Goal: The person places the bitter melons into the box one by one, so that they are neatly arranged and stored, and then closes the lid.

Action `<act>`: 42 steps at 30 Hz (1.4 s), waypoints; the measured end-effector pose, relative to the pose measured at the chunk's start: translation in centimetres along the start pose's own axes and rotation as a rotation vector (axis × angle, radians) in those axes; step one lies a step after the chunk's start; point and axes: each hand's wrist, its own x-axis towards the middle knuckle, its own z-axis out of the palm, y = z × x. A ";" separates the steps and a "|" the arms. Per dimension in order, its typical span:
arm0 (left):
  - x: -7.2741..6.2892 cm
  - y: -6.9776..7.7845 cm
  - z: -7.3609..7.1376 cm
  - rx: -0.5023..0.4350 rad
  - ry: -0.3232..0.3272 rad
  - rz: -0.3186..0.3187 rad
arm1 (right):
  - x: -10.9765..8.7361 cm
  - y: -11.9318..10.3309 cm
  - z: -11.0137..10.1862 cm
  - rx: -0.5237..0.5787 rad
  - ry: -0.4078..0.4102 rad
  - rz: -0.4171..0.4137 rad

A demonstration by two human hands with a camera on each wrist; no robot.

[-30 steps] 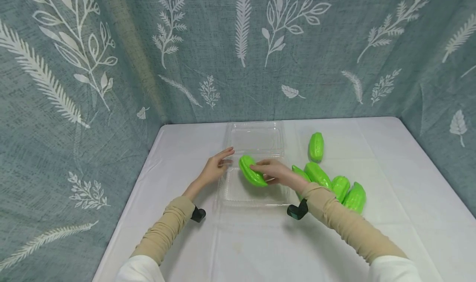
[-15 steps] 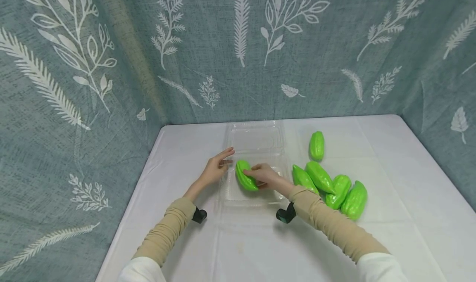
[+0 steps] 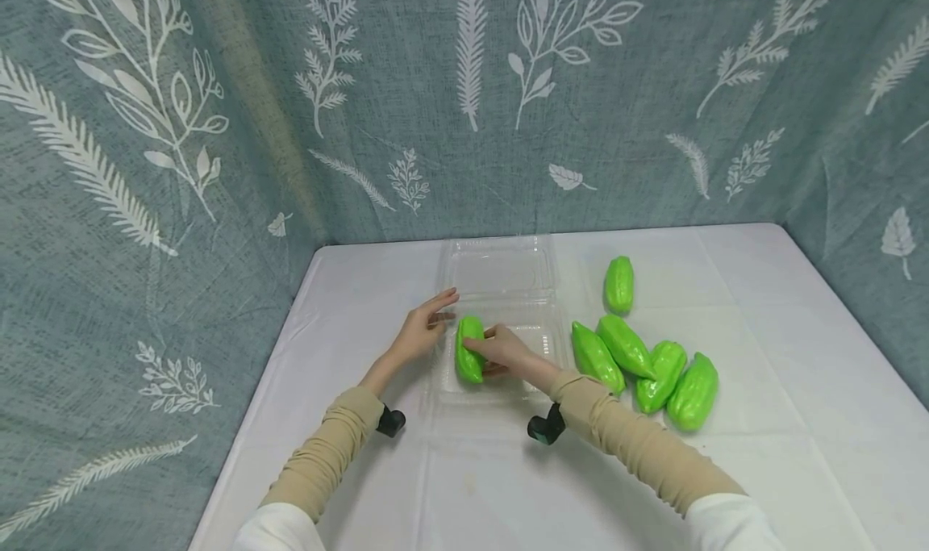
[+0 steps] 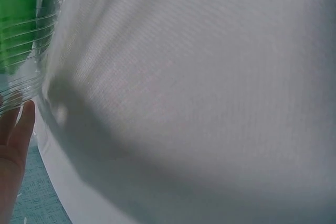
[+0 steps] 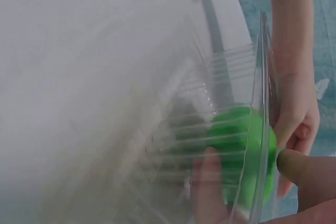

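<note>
My right hand grips a bright green, ridged, gourd-like vegetable, thumb on top and fingers on its right side. It is inside the left part of the base of a clear plastic clamshell box, lying lengthwise toward me. The box's lid lies open at the back. At the box's left side is my left hand, its fingers extended. In the left wrist view, its fingertips are right at the ribbed wall. Through that clear wall the green vegetable shows in the right wrist view.
To the right of the box, several more green vegetables lie in a loose row, and a single one lies behind them. A white cloth covers the table. A patterned blue-green curtain stands along the back and sides.
My right hand has moved left and toward me, lowering the vegetable into the box and turning it from slanted to nearly straight. My left hand has stayed in place.
</note>
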 end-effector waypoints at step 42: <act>-0.2 0.4 0.2 0.038 0.041 0.022 | -0.2 0.3 0.0 -0.031 -0.073 -0.131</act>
